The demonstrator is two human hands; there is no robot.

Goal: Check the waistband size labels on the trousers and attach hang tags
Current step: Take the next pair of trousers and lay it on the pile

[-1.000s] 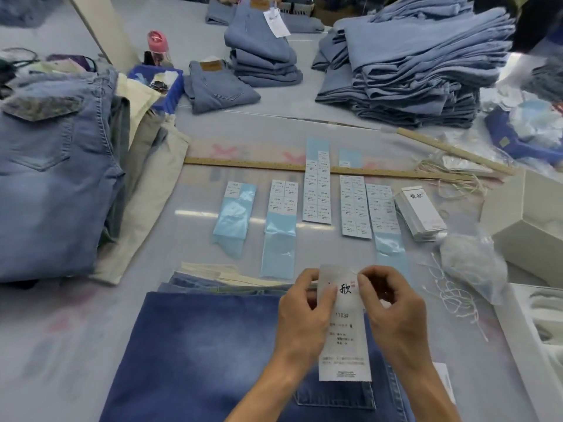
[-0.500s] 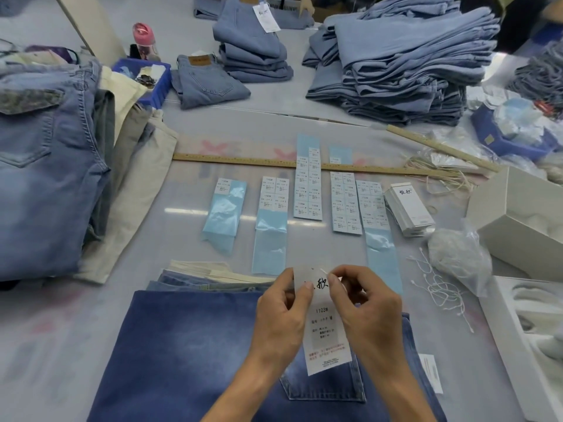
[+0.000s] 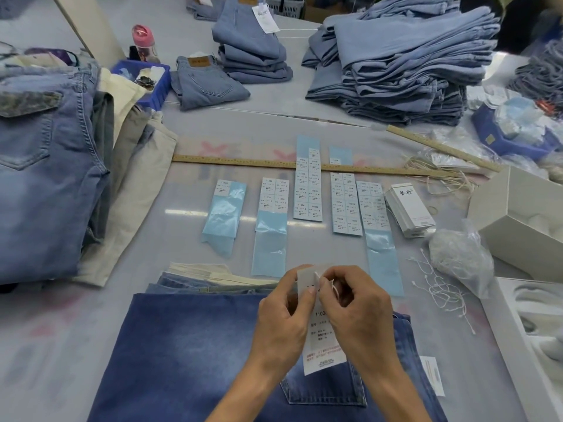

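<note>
Nearest the camera, dark blue trousers lay flat on the table, back pocket up, placed directly under the hands so the tag could go straight onto them. Above them the left hand pinched the top left edge of a white hang tag, holding it upright and steady. The right hand pinched a thin white string at the tag's top, apparently feeding it through the hole; the hole itself was hidden by fingers. Judged step: stringing the tag, not yet fastened to the trousers.

Just right of the hands, loose white strings lay scattered beside a plastic bag, within easy reach of the right hand. Beyond the hands, five strips of size stickers on pale blue backing lay side by side, probably sorted by size for quick picking. A stack of blank tags sat at the right end of that row. A wooden ruler lay across behind the strips.

Far side: folded light blue trousers in tall piles, one smaller pile already carrying a tag.
</note>
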